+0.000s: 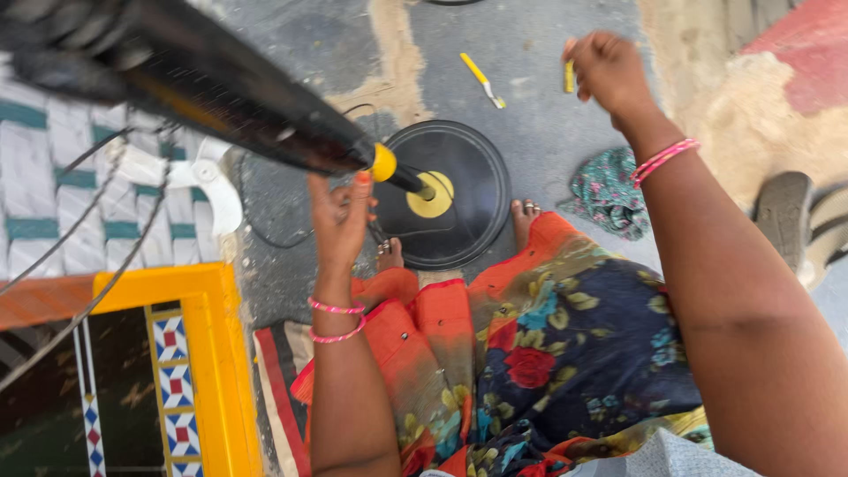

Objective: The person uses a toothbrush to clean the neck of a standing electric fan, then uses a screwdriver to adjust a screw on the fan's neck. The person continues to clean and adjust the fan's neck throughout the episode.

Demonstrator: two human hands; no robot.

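A black fan pole (230,88) with a yellow collar (383,162) rises from a round black base (468,190) with a yellow centre disc on the floor. My left hand (340,216) is at the pole just below the yellow collar, fingers curled near it. My right hand (605,69) is raised above the floor, fingers closed on a small yellow thing (570,76). My bare feet rest at the near rim of the base.
A yellow-handled screwdriver (482,79) lies on the grey floor beyond the base. A green patterned cloth (609,190) lies right of it. White fan blades (199,172) and wire grille sit at left, beside a yellow-framed tiled edge (212,353). Sandals (799,221) lie far right.
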